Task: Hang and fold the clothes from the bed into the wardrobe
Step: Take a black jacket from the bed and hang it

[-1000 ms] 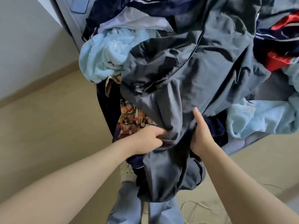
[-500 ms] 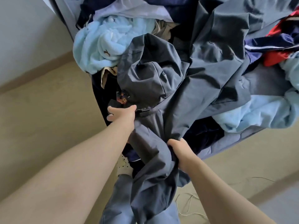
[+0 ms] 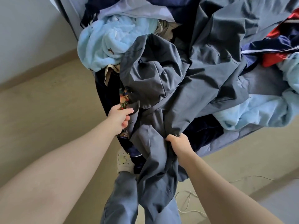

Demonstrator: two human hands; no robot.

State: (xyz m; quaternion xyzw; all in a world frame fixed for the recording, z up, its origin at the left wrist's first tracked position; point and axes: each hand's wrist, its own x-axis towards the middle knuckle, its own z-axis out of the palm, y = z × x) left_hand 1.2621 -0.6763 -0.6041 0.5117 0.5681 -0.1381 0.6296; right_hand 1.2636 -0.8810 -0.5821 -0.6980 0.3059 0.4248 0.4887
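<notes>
Head view shows me the left grip (image 3: 119, 118) pinching a flap edge of the grey jacket (image 3: 161, 81), thumb over curled fingers. The right grip (image 3: 178, 141) is fisted round a bunched fold lower down. The jacket lies on top of the heap on the bed (image 3: 213, 147), and its lower part hangs over the edge toward the floor (image 3: 48, 102).

My worry is that the jacket spreads far across the heap and may be tangled with its neighbours. A hard pull could drag the pale blue fleece (image 3: 110, 41) or the bear-print fabric (image 3: 123, 98) off the bed with it. The bear print sits right against my left grip, so I could catch it in the pinch by mistake. The hanging tail could also end up underfoot near the white clog (image 3: 123, 160), and a thin cord (image 3: 186, 201) lies loose on the floor close by.

The jacket looks thin, smooth and slightly crisp, a woven shell holding sharp creases, with a rounded, hood-like pouch at its middle. The fleece is plush and lumpy. A red and navy garment (image 3: 275, 57) looks sleek, with a white stripe.
</notes>
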